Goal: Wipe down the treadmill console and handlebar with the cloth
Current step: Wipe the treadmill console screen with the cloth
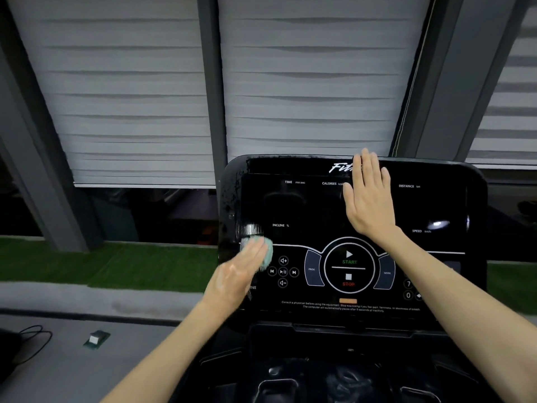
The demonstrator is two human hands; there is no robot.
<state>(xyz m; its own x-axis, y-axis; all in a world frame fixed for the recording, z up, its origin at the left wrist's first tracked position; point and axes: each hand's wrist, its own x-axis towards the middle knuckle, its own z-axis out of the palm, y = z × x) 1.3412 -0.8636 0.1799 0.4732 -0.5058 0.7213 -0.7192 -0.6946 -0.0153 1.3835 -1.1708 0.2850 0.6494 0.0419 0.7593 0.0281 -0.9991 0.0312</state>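
Peeking out beneath the left fingers (252,255), cloth (269,251) touches console (293,205).

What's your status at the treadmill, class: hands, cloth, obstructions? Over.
Left hand presses bunched pale green cloth on glossy black treadmill console, lower left. Right hand flat, open, higher on console. Only that hand obstructs.

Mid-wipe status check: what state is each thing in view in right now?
left hand: on the cloth, blurred, grip unclear.
cloth: bunched, against the console's left side.
right hand: flat, fingers straight, resting on the console's upper part.
console: dark, no readouts lit.
blinds: lowered, with a gap at the bottom.
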